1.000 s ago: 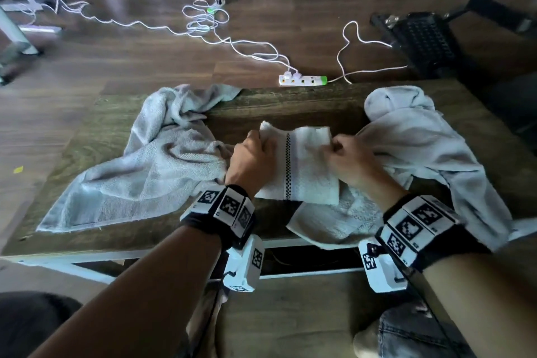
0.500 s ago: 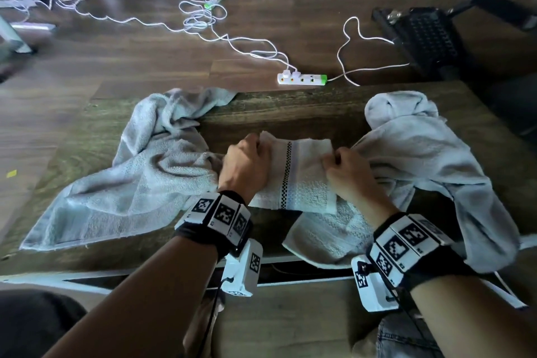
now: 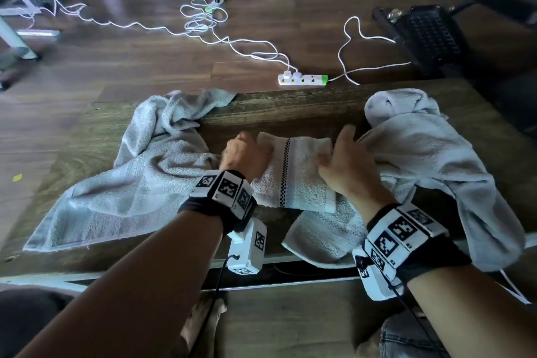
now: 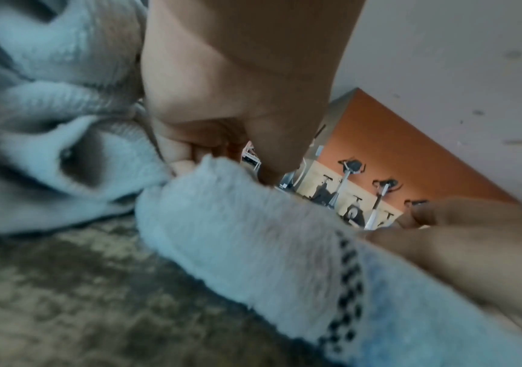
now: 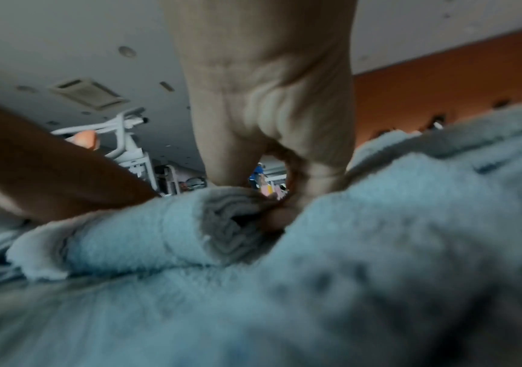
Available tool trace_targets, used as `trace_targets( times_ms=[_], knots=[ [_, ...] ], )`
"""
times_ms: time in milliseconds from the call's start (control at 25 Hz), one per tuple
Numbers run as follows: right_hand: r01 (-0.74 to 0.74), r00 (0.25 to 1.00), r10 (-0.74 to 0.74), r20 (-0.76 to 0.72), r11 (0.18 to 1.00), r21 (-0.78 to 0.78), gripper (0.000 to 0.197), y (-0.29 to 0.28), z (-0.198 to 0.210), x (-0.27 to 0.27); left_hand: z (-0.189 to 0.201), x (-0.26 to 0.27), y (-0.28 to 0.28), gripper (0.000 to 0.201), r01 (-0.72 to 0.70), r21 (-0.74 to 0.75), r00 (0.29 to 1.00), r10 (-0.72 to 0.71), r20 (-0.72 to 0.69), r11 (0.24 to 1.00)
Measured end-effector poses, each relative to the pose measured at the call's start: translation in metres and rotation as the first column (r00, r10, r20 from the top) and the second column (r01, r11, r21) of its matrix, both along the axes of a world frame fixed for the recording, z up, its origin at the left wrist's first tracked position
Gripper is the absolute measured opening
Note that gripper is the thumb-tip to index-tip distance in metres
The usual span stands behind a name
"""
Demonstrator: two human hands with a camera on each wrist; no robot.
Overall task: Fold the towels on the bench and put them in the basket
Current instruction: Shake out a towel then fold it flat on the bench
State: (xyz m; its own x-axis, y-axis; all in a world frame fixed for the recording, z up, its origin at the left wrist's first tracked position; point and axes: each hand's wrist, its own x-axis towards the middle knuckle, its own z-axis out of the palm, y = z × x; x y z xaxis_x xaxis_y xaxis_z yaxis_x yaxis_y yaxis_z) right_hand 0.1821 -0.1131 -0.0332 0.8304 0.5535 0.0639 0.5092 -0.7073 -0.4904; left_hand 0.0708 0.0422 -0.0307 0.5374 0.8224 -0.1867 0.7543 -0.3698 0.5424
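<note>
A small folded white towel (image 3: 296,174) with a black checked stripe lies in the middle of the wooden bench (image 3: 276,113). My left hand (image 3: 247,154) grips its far left corner, fingers curled round the edge (image 4: 209,164). My right hand (image 3: 343,160) pinches its far right end, where the folded layers (image 5: 231,223) show between thumb and fingers. A large grey towel (image 3: 130,183) lies crumpled at the left. Another grey towel (image 3: 430,160) lies heaped at the right, partly under the small one. No basket shows in any view.
Beyond the bench a white power strip (image 3: 302,79) and white cables (image 3: 203,20) lie on the wooden floor. A black frame (image 3: 427,35) stands at the far right. The right towel hangs over the bench's near edge (image 3: 319,253).
Both hands have kept their hold on the small towel's far corners. My right thumb has lifted and the hand has shifted a little along the towel's right end.
</note>
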Motion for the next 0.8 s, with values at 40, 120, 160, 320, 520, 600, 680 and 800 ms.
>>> trace_targets(
  times_ms=[40, 120, 160, 320, 520, 600, 680, 800],
  knots=[
    [-0.052, 0.973, 0.054, 0.227, 0.999, -0.012, 0.037, -0.001, 0.003, -0.002, 0.003, -0.001, 0.002, 0.042, -0.004, -0.014, 0.999, 0.005, 0.049, 1.0],
    [-0.285, 0.85, 0.291, 0.439, 0.955, -0.081, 0.04, -0.002, 0.004, -0.006, 0.008, -0.002, 0.001, 0.025, -0.008, 0.026, 0.982, 0.003, 0.19, 1.0],
    [-0.412, 0.811, 0.439, 0.386, 0.898, -0.156, 0.046, -0.002, 0.0, -0.006, 0.009, -0.004, -0.002, 0.019, -0.008, 0.066, 0.969, -0.008, 0.249, 0.998],
    [-0.461, 0.869, 0.493, 0.032, 0.831, -0.311, 0.06, 0.0, -0.016, 0.0, 0.014, -0.013, -0.013, 0.027, -0.006, 0.016, 0.956, 0.001, 0.293, 1.0],
    [-0.337, 0.924, 0.381, 0.025, 0.846, -0.413, 0.067, 0.014, 0.007, 0.006, 0.019, -0.031, -0.022, 0.046, 0.12, -0.029, 0.99, -0.122, -0.075, 0.992],
    [-0.285, 0.957, 0.287, -0.045, 0.895, -0.344, 0.064, 0.019, 0.019, 0.011, 0.018, -0.034, -0.021, 0.052, 0.145, -0.064, 0.982, -0.151, -0.109, 0.987],
    [-0.27, 0.962, 0.245, -0.122, 0.922, -0.277, 0.054, 0.02, 0.029, 0.016, 0.021, -0.034, -0.019, 0.06, 0.167, -0.082, 0.973, -0.178, -0.147, 0.983],
    [-0.313, 0.945, 0.264, -0.193, 0.904, -0.292, 0.036, 0.017, 0.037, 0.019, 0.027, -0.035, -0.027, 0.08, 0.165, -0.019, 0.962, -0.165, -0.217, 0.986]
  ],
)
